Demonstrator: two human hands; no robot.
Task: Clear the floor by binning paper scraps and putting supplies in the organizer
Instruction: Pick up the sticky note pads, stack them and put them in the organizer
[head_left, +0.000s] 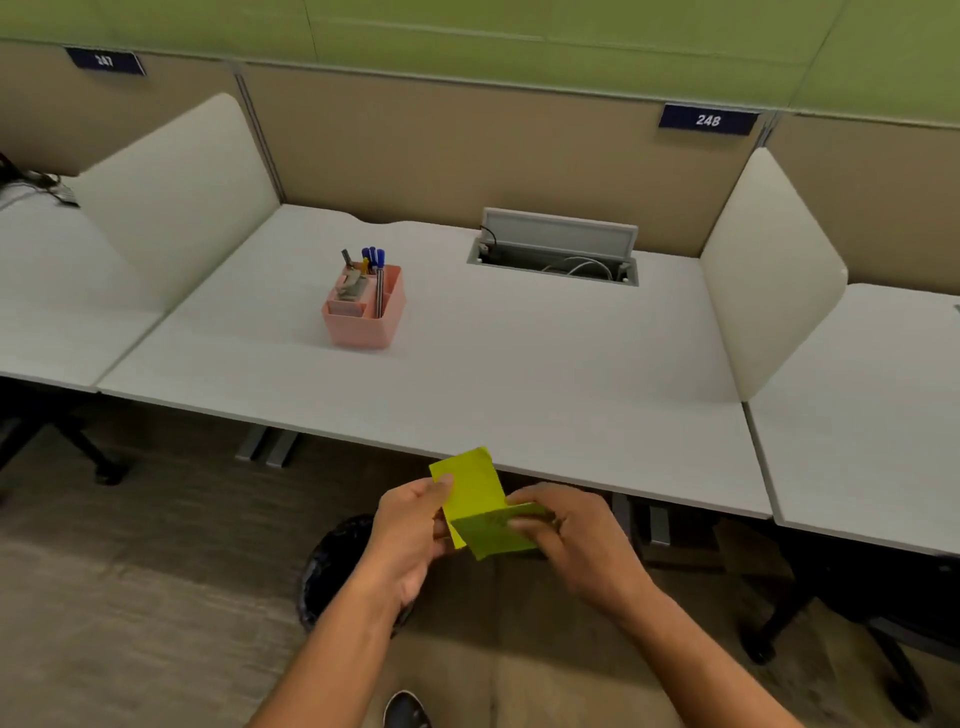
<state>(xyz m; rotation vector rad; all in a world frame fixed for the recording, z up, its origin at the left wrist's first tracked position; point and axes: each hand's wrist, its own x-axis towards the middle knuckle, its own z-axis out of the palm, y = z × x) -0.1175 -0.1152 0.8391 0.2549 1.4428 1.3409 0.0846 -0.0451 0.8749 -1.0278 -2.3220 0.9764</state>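
Below the tabletop (519, 374) edge, left hand (410, 535) and right hand (576, 540) each pinch yellow-green sticky notes (478, 506), above a black-lined bin (332, 566); pink organizer (363, 312) stands on the tabletop, well apart.

Two hands, left (410, 530) and right (571, 540), are holding one yellow-green sticky-note pad (480, 506). One pink organizer (363, 325) is sitting on the surface (519, 364), and one black bin (332, 566) is standing below.

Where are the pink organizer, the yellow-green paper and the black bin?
pink organizer (358, 327): head view, front wall.
yellow-green paper (475, 493): head view, upper flap between both hands.
black bin (337, 561): head view, liner rim.
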